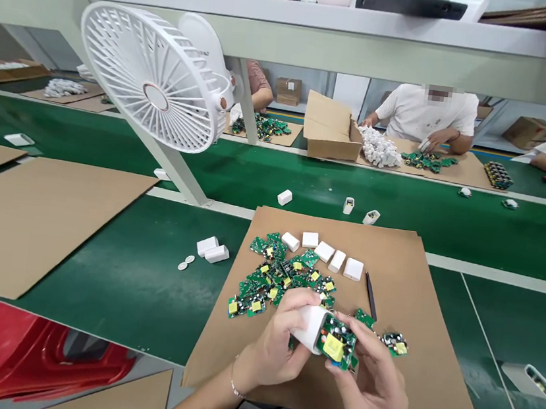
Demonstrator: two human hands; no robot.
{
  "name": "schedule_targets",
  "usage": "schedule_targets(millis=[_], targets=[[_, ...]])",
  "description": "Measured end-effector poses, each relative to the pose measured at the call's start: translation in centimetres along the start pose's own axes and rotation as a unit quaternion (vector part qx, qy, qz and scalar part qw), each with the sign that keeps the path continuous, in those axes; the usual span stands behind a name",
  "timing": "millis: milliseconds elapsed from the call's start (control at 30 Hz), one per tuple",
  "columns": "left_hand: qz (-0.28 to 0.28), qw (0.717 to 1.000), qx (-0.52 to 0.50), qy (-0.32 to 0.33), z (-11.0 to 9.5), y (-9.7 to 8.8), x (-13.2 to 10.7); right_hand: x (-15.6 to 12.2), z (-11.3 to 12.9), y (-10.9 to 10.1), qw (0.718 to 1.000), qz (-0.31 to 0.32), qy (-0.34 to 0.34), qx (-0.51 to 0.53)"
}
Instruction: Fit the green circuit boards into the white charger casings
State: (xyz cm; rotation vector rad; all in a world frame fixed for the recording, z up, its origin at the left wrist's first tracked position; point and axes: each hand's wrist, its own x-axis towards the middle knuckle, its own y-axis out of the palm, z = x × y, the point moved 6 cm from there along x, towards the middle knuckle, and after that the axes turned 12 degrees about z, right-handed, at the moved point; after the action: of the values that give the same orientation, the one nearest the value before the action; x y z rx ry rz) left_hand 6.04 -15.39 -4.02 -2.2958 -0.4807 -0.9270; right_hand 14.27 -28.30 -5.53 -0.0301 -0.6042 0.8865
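Observation:
My left hand (285, 339) is closed around a white plastic housing (308, 327), its open end facing right. Between the fingers of my right hand (374, 376) is a green circuit board (337, 340) with a yellow block on it; its left edge meets the mouth of the housing. Whether the board has entered the housing, I cannot tell. Beyond my hands lies a heap of similar circuit boards (269, 274) on a cardboard sheet (420, 302). A row of white housings (324, 251) runs behind the heap, with black tweezers (370, 296) to their right.
Two white housings (217, 253) and two small white discs (182, 266) lie left of the cardboard. A white fan (157, 94) hangs from the frame. Across the green conveyor belt (247, 171), which carries loose housings, co-workers sit. One white housing (530, 381) lies at right.

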Motion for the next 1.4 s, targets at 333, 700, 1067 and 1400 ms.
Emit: schedule_targets(millis=[333,700,1067,1400], targets=[[-0.037,0.998,-0.009,0.044,-0.1,0.4,-0.7,0.3,2.2,0.2,0.995,0.036,-0.057,-0.075],[-0.082,0.994,-0.017,0.067,-0.3,0.5,-0.5,0.6,3.2,0.0,0.989,0.062,-0.081,-0.104],[0.017,0.999,0.019,0.037,-0.3,1.3,-1.1,1.7,-1.1,2.9,0.934,0.154,0.148,0.285],[0.252,0.95,0.022,-0.181,0.4,-1.0,-1.1,1.0,-2.5,3.0,0.975,0.168,0.147,0.0]])
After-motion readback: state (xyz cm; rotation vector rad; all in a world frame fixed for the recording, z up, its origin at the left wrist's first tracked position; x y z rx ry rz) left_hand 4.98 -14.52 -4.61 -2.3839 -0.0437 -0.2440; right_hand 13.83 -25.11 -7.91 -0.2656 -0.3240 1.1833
